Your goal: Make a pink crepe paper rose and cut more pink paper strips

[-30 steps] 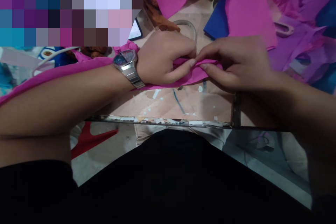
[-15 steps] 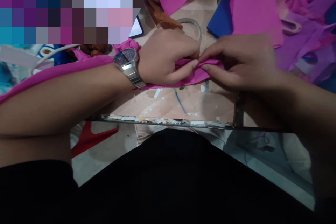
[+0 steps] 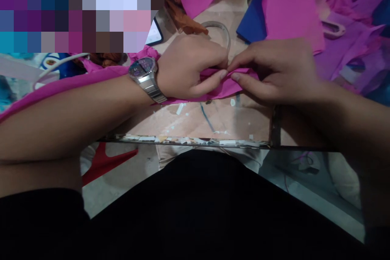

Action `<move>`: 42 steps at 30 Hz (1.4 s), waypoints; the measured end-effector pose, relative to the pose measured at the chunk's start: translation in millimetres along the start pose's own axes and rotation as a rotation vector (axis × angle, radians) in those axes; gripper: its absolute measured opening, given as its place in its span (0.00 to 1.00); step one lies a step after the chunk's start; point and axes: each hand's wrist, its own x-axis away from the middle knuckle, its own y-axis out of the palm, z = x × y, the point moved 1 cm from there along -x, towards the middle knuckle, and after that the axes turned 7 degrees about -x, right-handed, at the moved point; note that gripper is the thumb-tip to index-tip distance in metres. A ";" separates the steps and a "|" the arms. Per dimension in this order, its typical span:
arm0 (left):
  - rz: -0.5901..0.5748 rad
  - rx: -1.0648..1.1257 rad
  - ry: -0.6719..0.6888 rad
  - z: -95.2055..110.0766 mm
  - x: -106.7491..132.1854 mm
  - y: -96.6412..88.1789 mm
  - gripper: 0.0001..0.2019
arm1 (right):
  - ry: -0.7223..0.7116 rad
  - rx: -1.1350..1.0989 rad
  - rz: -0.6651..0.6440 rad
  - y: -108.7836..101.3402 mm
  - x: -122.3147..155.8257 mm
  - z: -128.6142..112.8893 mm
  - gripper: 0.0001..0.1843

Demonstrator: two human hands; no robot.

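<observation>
A long strip of magenta crepe-like paper or thin cloth (image 3: 65,87) runs from the left edge, behind my left forearm, to both hands. My left hand (image 3: 191,67), with a metal watch (image 3: 143,68) on its wrist, pinches the strip between thumb and curled fingers. Close beside it, my right hand (image 3: 277,69) pinches the same strip between thumb and forefinger. The fingertips of both hands nearly meet at the strip's upper fold. The strip's lower edge hangs just over the tabletop (image 3: 189,122). Its part under my palms is hidden.
Magenta sheets (image 3: 292,8) and a blue sheet (image 3: 254,20) lie behind my right hand, with crumpled purple material (image 3: 359,44) farther right. A curved grey band (image 3: 225,32), crumpled brown material (image 3: 189,24) and a phone (image 3: 155,32) sit beyond my left hand. Paper scraps line the table's front edge.
The whole view has shifted slightly, so things appear a little farther left. Both hands keep the same pinch on the magenta strip.
</observation>
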 end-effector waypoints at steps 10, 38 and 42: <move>-0.038 0.013 0.056 -1.8 -1.5 1.0 0.16 | -0.029 0.020 -0.131 -2.2 -4.9 -1.9 0.12; -0.317 -0.001 0.020 4.0 -8.8 -9.6 0.34 | 0.034 0.125 -0.227 -6.1 -3.6 -5.8 0.22; -0.312 0.030 0.031 3.8 -9.4 -11.3 0.33 | 0.025 0.160 -0.252 -7.2 -4.3 -6.6 0.25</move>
